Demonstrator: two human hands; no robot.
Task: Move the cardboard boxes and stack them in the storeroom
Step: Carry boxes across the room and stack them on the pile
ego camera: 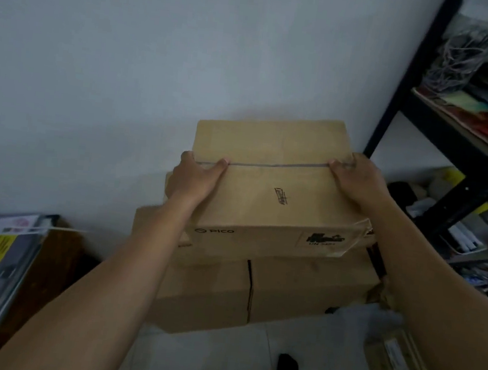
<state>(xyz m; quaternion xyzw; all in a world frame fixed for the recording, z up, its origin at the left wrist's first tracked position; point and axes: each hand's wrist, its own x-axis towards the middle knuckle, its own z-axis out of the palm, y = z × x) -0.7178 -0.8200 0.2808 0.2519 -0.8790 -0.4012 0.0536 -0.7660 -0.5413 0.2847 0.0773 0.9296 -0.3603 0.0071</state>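
The top box [266, 193] lies slightly askew on the lower boxes [301, 287] beneath it, with the wall [160, 55] behind it and a black rack [396, 95] to its right. The left hand [192, 179] and right hand [357, 181] grip its two side edges, thumbs on its lid, fingers curled over its sides.

Both arms reach forward, left hand [195, 179] and right hand [359, 182] gripping the box [274, 145].
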